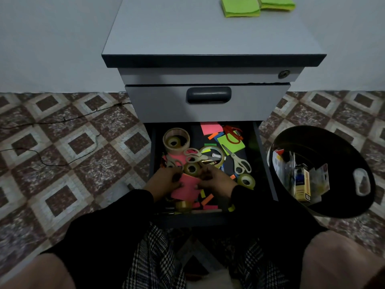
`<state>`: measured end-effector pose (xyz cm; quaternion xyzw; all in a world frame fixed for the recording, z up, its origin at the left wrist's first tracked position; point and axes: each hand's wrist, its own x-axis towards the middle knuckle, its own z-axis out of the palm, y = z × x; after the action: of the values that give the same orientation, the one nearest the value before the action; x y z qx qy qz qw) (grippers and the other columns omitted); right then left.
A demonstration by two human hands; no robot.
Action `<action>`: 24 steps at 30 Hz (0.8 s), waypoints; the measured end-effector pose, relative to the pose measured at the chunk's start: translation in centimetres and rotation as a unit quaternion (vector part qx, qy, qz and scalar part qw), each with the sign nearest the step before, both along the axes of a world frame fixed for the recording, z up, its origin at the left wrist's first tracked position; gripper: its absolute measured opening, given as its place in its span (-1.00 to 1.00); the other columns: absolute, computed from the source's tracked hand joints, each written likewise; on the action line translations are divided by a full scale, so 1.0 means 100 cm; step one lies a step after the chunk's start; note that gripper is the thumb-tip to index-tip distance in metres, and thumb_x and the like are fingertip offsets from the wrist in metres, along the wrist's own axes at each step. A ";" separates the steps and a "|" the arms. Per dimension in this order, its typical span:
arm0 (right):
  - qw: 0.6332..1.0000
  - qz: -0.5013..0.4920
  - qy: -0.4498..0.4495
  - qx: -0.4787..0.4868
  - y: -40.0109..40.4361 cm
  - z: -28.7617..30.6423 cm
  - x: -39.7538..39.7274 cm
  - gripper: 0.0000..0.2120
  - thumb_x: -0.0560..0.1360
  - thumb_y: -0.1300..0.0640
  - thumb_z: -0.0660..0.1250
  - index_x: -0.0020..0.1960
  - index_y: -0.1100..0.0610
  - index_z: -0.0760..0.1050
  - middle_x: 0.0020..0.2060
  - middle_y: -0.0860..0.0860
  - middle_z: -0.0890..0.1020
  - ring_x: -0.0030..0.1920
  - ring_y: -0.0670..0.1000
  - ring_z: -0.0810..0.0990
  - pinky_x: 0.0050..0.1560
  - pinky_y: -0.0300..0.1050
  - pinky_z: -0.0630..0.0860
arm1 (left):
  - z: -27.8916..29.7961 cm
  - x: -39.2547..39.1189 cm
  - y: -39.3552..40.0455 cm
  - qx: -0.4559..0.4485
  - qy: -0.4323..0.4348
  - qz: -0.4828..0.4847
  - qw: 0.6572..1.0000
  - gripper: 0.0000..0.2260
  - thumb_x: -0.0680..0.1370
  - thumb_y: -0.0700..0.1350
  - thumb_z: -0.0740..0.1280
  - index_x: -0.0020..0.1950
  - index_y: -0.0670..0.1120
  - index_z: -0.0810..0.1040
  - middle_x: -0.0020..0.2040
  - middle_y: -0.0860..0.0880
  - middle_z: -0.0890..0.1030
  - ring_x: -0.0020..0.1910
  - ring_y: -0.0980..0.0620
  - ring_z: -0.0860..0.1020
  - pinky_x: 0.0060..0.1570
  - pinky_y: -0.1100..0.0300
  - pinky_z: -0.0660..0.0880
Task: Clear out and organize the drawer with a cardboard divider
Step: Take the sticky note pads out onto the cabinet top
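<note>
On a patterned tile floor, a grey cabinet (208, 38) has its lower drawer (264, 163) pulled open — tape, scissors and notes crowd it. Near the drawer's front edge, the left hand (166, 180) and right hand (216, 180) both grip a pink pad (185, 188). A black bin (325, 142) stands beside the drawer's right edge.

Lower drawer (255, 142) pulled fully out of grey cabinet, dark interior, cluttered. Contents: wide tape roll (176, 140) at back left; white-handled scissors (239, 162) right of centre; red scissors (232, 133) lying on green sticky notes (234, 146) at back right; pink note pad (186, 187) near front, gripped from both sides.
</note>
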<state>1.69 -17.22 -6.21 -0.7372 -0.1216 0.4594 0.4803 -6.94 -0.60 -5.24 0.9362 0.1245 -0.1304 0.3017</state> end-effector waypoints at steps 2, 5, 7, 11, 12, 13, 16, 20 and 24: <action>0.999 0.015 -0.021 -0.047 -0.005 -0.002 0.002 -0.66 0.39 0.44 0.39 -0.20 0.05 0.35 -0.26 0.01 0.52 -0.18 0.04 0.53 -0.13 -0.10 0.53 | 0.000 0.001 0.001 -0.059 0.003 0.045 0.997 -0.82 0.47 -0.19 0.40 0.02 -0.19 0.49 -0.06 -0.10 0.54 -0.08 0.03 0.48 -0.29 0.35 0.31; 0.997 -0.018 -0.031 -0.064 -0.006 -0.002 0.007 -0.64 0.37 0.51 0.36 -0.24 0.10 0.31 -0.36 0.03 0.45 -0.33 0.01 0.47 -0.32 -0.13 0.43 | 0.001 0.000 -0.002 -0.153 0.035 0.050 0.986 -0.72 0.45 -0.24 0.43 0.07 -0.10 0.40 0.00 -0.07 0.52 -0.06 0.03 0.52 -0.26 0.46 0.44; 0.997 0.007 -0.040 -0.060 -0.001 -0.001 0.012 -0.61 0.35 0.52 0.37 -0.22 0.08 0.30 -0.40 0.00 0.41 -0.35 -0.03 0.44 -0.28 -0.08 0.44 | 0.002 -0.001 -0.004 -0.146 0.039 0.008 0.989 -0.66 0.46 -0.18 0.43 0.19 -0.10 0.45 0.02 0.00 0.51 -0.03 0.09 0.50 -0.23 0.56 0.39; 0.998 0.005 -0.055 -0.041 0.004 0.005 0.021 -0.75 0.43 0.34 0.39 -0.20 0.06 0.38 -0.30 -0.05 0.49 -0.26 -0.07 0.49 -0.18 -0.14 0.50 | -0.001 0.001 -0.001 -0.118 0.036 0.021 0.992 -0.67 0.49 -0.12 0.40 0.23 -0.17 0.53 -0.03 -0.03 0.54 -0.05 0.08 0.50 -0.26 0.50 0.35; 0.997 -0.026 -0.058 -0.042 0.003 0.004 0.026 -0.84 0.45 0.28 0.39 -0.16 0.12 0.42 -0.25 -0.02 0.52 -0.19 -0.02 0.54 -0.19 -0.20 0.48 | -0.003 0.001 0.001 -0.108 0.029 0.040 0.993 -0.66 0.50 -0.12 0.40 0.24 -0.19 0.51 -0.01 -0.07 0.55 -0.03 0.04 0.51 -0.23 0.43 0.36; 0.994 -0.053 -0.080 -0.056 0.001 0.005 0.032 -0.90 0.48 0.23 0.37 -0.11 0.19 0.45 -0.20 0.04 0.55 -0.10 0.05 0.56 -0.13 -0.18 0.48 | -0.004 0.002 0.003 -0.108 0.022 0.065 0.992 -0.64 0.51 -0.12 0.38 0.27 -0.19 0.49 0.04 -0.12 0.56 0.01 -0.02 0.53 -0.16 0.34 0.40; 0.962 -0.028 -0.214 -0.166 -0.008 0.002 0.061 -0.84 0.53 0.13 0.29 -0.08 0.25 0.47 -0.01 0.26 0.61 -0.06 0.19 0.58 -0.05 -0.01 0.47 | -0.006 0.004 0.010 -0.207 -0.010 0.175 0.963 -0.62 0.52 -0.21 0.35 0.32 -0.12 0.42 0.16 -0.17 0.54 0.10 -0.13 0.55 0.03 0.06 0.53; 0.926 0.028 -0.261 -0.271 -0.010 -0.011 0.101 -0.52 0.57 0.05 0.22 0.37 0.32 0.31 0.35 0.24 0.37 0.35 0.20 0.36 0.30 -0.04 0.32 | -0.001 0.005 0.018 -0.359 -0.055 0.286 0.887 -0.84 0.52 -0.29 0.31 0.01 -0.06 0.42 0.11 -0.22 0.54 -0.09 -0.07 0.58 -0.31 0.13 0.62; 0.914 0.094 -0.234 -0.319 -0.009 -0.034 0.115 -0.46 0.59 0.06 0.17 0.49 0.25 0.14 0.50 0.17 0.12 0.49 0.16 0.12 0.46 -0.03 0.11 | -0.005 0.005 0.028 -0.370 -0.094 0.329 0.863 -0.78 0.53 -0.27 0.32 0.15 -0.21 0.42 0.08 -0.22 0.58 -0.08 -0.10 0.60 -0.19 0.09 0.59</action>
<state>13.18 -18.07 -9.57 -0.9230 -0.1460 0.3307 0.1321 -6.44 2.24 -5.78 0.6679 0.3393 0.0285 0.6618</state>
